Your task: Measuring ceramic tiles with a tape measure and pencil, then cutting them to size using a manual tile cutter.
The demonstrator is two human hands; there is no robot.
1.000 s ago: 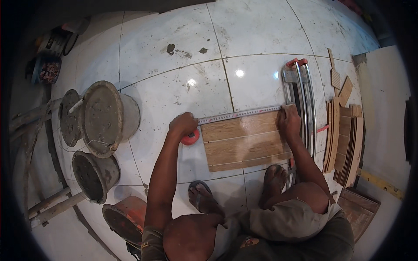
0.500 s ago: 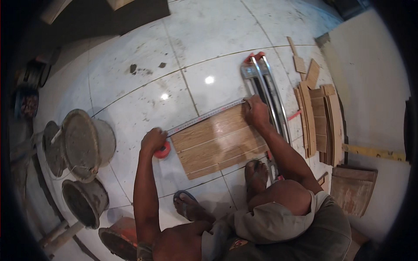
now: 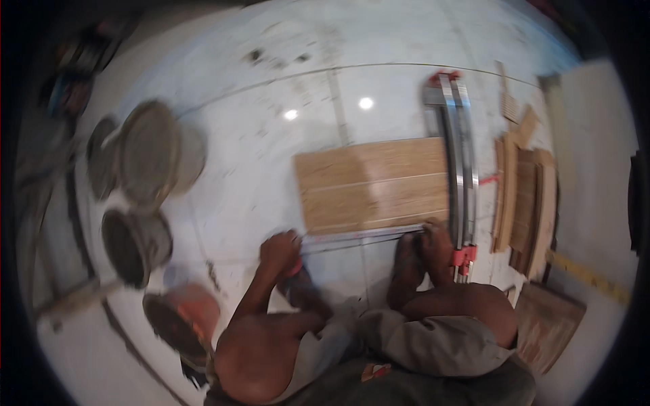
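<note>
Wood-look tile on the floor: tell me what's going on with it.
A crouching person has a tape measure stretched along the near edge of the wood-look tile. The left hand holds the red case end, near the tile's left corner. The right hand is at the other end, by the right corner; blur hides exactly how its fingers grip. A tile cutter stands just right of the tile, and buckets sit off to the left.

The left hand [image 3: 279,250] grips a red-cased tape measure [image 3: 296,265]; its thin white blade [image 3: 359,235] runs along the near edge of a rectangular brown wood-grain panel [image 3: 338,193] to the right hand [image 3: 438,245]. A silver-railed cutter [image 3: 460,159] lies beside the panel's right end.
</note>
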